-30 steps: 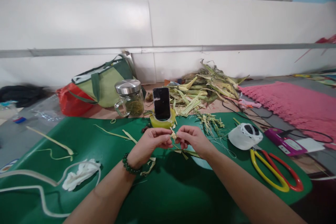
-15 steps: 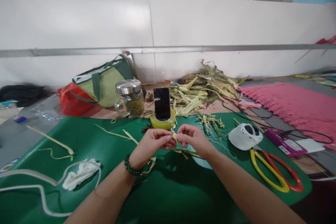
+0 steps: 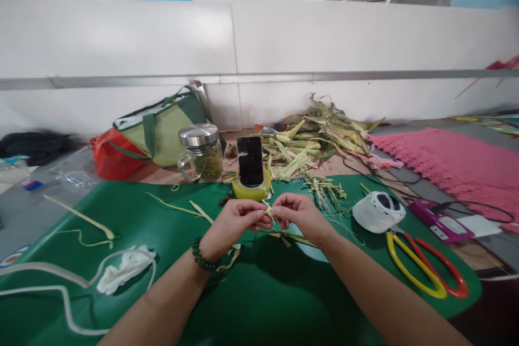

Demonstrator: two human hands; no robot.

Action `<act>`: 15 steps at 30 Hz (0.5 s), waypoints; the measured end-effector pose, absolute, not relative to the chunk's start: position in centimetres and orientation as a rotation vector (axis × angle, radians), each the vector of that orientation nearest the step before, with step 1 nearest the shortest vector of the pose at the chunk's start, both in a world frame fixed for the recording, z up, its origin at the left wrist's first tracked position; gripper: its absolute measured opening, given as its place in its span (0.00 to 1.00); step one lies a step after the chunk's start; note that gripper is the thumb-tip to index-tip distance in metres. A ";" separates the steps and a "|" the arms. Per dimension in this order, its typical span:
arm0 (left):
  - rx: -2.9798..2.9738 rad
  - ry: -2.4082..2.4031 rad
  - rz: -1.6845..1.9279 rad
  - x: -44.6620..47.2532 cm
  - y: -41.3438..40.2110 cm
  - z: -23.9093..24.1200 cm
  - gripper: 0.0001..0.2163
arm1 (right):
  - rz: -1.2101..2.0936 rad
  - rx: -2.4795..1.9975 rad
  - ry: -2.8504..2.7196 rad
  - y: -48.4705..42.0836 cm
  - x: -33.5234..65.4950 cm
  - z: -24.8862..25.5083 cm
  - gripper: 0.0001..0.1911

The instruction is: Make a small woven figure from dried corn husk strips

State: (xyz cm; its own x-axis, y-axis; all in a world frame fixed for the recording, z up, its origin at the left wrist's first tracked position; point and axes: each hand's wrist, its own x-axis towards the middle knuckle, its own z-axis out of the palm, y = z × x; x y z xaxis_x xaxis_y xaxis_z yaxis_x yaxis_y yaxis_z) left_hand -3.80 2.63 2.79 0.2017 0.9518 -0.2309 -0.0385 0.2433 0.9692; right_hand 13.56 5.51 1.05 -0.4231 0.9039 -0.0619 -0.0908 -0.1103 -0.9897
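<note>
A small pale husk-like piece (image 3: 270,211) is pinched between the fingertips of the left hand (image 3: 239,216) and the right hand (image 3: 300,216), held over the green-covered desk (image 3: 275,303) near the propped smartphone (image 3: 250,161). Corn husks (image 3: 330,127) are heaped behind; scissors (image 3: 426,267) are laid at the right.

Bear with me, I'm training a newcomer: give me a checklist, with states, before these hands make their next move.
1. Left hand gripping the small pale piece: ok.
2. Right hand gripping it too: ok.
3. Scissors lying clear of both hands: ok.
4. Green mat free of loose strips: not ok; several lie on it.
5. Small pale piece undamaged: cannot tell; fingers cover much of it.
</note>
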 end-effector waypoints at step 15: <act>1.096 1.113 0.919 -3.8 2.6 3.2 0.15 | 1.652 -0.891 -1.376 5.6 13.8 1.0 0.11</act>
